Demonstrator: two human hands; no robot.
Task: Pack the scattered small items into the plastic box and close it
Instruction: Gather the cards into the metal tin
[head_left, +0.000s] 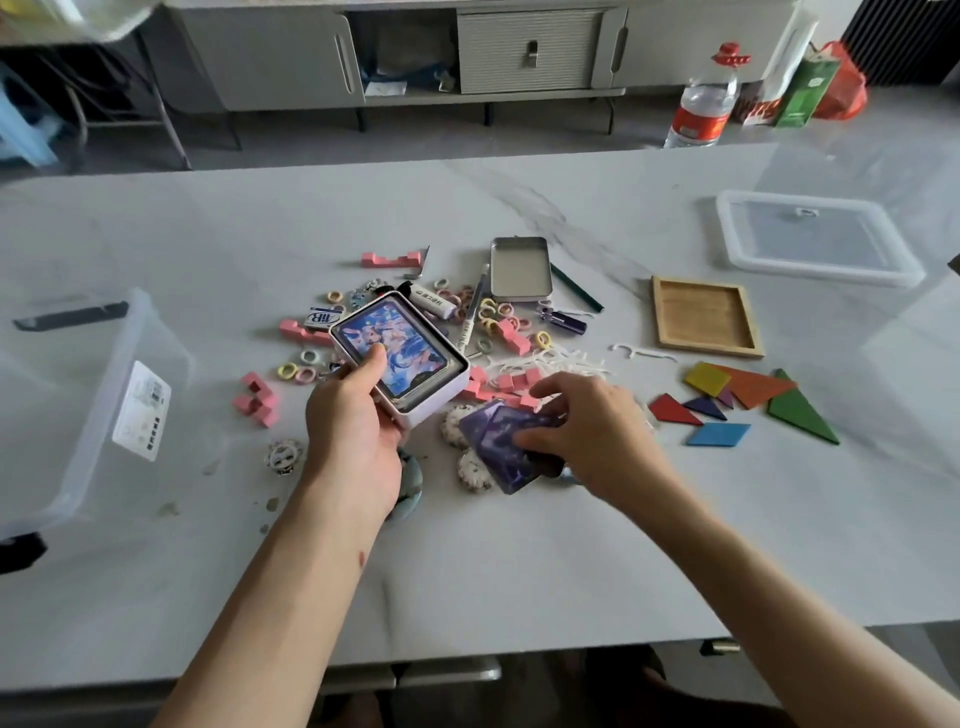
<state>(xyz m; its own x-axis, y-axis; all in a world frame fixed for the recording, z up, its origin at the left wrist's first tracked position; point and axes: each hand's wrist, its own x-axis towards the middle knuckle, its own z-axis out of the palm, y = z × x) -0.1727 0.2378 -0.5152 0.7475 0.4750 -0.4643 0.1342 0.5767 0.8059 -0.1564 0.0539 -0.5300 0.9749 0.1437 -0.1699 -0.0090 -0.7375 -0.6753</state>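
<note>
I see left hand (353, 431) gripping card tin (410, 374), thumb on top; right hand (597, 431) fingers (556, 387) pinch purple card stack (498, 452) on counter (519, 571). Plastic box (78, 405) sits far left, lid (815, 239) off, far right. Pile (498, 312) unpacked: I judge task barely begun.

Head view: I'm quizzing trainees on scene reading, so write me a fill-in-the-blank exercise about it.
1. The left hand holds the ____.
2. The right hand curls its fingers on the purple ____.
3. The wooden tray is ____.
4. The box stands on the person's ____.
Missing: tin; cards; empty; left.
</note>
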